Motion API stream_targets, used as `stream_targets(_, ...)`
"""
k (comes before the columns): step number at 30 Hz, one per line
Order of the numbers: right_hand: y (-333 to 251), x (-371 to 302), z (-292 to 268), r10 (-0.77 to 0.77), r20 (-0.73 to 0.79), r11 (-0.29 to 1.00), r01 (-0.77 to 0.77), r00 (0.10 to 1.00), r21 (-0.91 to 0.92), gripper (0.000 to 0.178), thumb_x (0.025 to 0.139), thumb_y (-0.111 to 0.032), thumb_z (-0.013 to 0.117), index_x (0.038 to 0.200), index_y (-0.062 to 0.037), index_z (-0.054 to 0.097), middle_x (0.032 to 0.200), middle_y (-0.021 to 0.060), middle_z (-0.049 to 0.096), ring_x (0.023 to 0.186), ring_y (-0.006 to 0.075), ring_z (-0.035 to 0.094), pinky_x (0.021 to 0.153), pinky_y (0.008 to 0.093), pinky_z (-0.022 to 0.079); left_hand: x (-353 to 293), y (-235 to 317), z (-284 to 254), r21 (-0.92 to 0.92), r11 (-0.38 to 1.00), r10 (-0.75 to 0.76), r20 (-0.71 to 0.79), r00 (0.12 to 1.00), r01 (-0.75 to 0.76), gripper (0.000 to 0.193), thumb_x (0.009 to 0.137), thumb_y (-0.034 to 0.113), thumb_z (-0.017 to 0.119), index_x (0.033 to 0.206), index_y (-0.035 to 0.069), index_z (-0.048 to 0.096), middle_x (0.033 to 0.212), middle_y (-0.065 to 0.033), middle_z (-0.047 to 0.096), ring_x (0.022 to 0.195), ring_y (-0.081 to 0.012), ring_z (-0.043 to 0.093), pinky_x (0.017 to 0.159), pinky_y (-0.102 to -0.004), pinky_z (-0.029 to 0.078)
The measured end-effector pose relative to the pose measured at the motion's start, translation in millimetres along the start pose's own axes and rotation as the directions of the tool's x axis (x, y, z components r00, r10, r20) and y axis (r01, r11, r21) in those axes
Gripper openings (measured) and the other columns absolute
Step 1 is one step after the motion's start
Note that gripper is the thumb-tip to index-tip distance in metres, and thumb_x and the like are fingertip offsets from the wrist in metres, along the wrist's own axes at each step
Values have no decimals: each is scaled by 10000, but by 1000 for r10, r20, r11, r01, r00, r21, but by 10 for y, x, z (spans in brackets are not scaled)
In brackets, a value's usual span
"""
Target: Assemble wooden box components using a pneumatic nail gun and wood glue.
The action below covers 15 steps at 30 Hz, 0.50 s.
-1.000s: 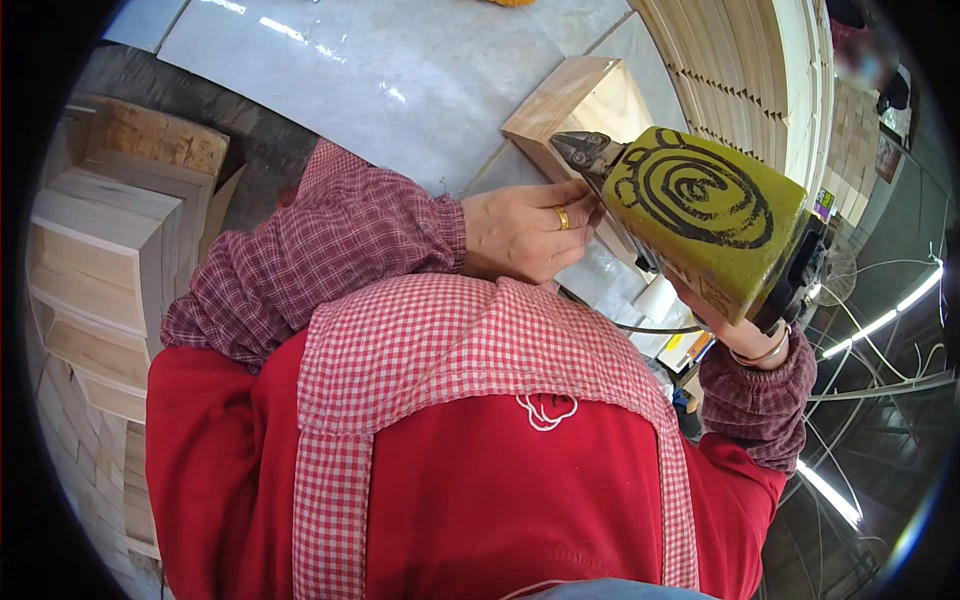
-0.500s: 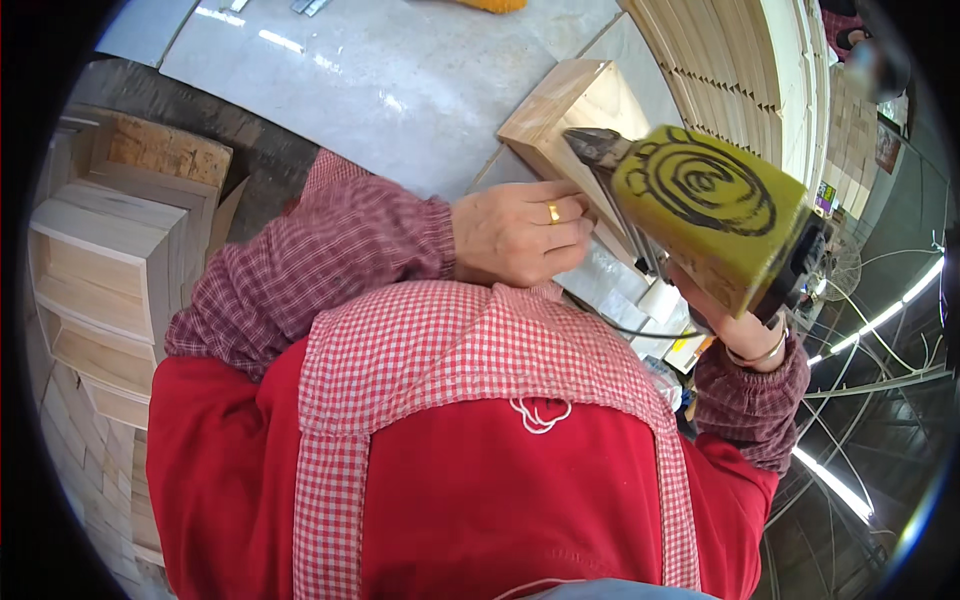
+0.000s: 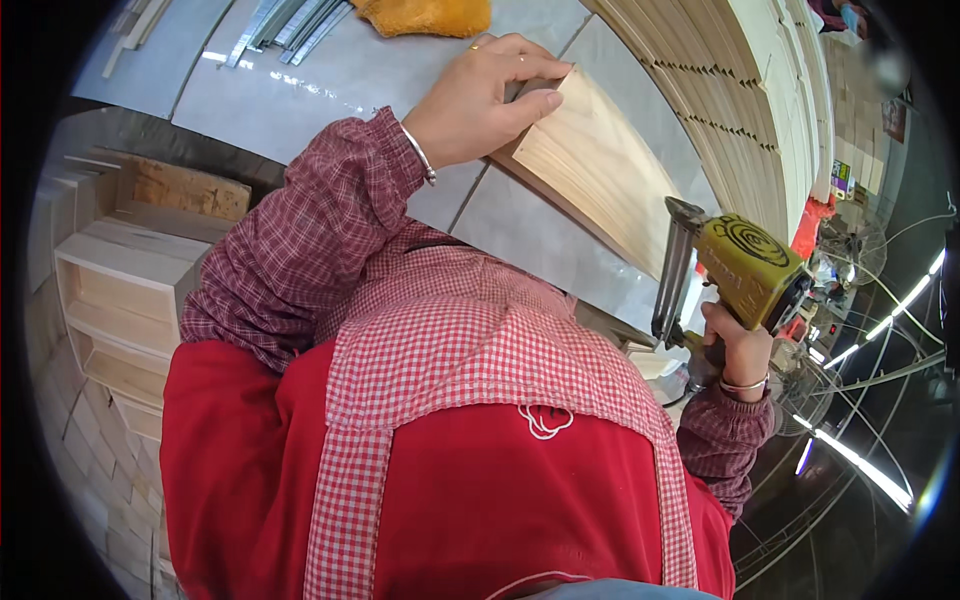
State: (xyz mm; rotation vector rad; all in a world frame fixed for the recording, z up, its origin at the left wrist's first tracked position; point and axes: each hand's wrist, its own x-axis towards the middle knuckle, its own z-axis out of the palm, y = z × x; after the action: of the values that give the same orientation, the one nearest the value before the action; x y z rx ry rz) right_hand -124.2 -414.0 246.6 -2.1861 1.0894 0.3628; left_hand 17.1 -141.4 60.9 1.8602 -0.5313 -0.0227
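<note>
On the grey worktop lies a pale wooden box (image 3: 598, 160), a smooth panel facing up and its long side slanting from upper left to lower right. My left hand (image 3: 490, 95) grips the box's far-left end, thumb on the near side and fingers over the top edge. In my right hand (image 3: 738, 345) is a yellow-green pneumatic nail gun (image 3: 748, 262) with dark spiral markings on its body. My fingers wrap round its handle. The gun's nose and metal magazine stand by the box's right end; whether they touch it, I cannot tell.
Grey metal staple strips (image 3: 292, 25) and an orange cloth-like piece (image 3: 425, 14) lie at the back of the worktop (image 3: 270, 110). Tall stacks of thin wooden boards (image 3: 720, 90) rise at the right. Open wooden boxes (image 3: 125, 290) are piled at my left.
My left hand has moved up and away from my body to the box's far end. The nail gun has gone back to the right, away from the box's left end. The box has turned.
</note>
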Motion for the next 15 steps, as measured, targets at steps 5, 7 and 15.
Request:
stream_targets(5, 473, 179, -236, -55, -150, 982, 81, 987, 171, 132, 704, -47, 660, 822, 0, 622, 500, 23, 511, 392, 105, 424, 402, 193, 318, 31, 15, -224, 30, 999, -15, -21, 1000, 16, 112, 829, 112, 613, 893, 23, 639, 999, -51, 572, 836, -146, 548, 730, -218, 445)
stream_targets(7, 737, 240, -406, -17, -206, 972, 65, 978, 225, 101, 707, -57, 662, 782, -4, 621, 505, 28, 517, 386, 108, 426, 394, 197, 320, 78, -54, -341, 344, 932, 143, -66, 988, -112, 169, 809, 132, 639, 954, 46, 628, 1031, -65, 563, 892, -185, 555, 772, -259, 454)
stream_targets(15, 1761, 962, -908, 108, -426, 993, -121, 898, -3, 260, 669, -275, 685, 622, -25, 630, 468, 52, 531, 395, 175, 486, 425, 275, 389, 201, -186, -711, 890, 432, -19, 169, 985, -145, 212, 791, 186, 647, 960, 63, 611, 1103, -70, 544, 905, -250, 549, 779, -329, 449)
